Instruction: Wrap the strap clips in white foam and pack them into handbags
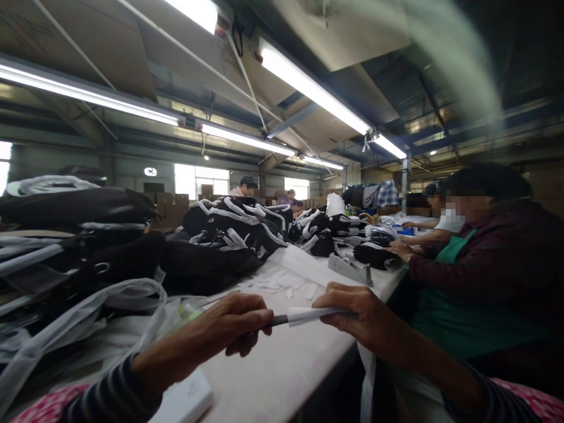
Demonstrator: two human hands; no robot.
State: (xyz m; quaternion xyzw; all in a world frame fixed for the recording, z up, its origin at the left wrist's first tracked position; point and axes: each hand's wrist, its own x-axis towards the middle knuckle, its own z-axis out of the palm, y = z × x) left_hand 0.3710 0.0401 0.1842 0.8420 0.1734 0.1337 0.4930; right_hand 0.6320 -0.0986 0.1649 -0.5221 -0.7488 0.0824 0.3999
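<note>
Over the table my left hand (244, 320) pinches a dark strap (279, 320) between thumb and fingers. A short white wrapping (304, 315) covers the strap between my two hands. My right hand (359, 308) is closed on the wrapped part from the other side, holding the strap nearly level. Below the right hand hangs a long white band (367, 379); whether it joins the strap is hidden. Dark bags (118, 258) with white-wrapped handles are heaped beyond my left arm, and a loose white-covered strap (88, 317) loops down from them.
Loose white strips (273, 285) and a grey tape dispenser (350, 270) lie on the white table (264, 370). A white box (185, 399) is under my left forearm. More dark bags (238, 229) are piled ahead. At the right, a person in a green apron (467, 323) works at the table edge.
</note>
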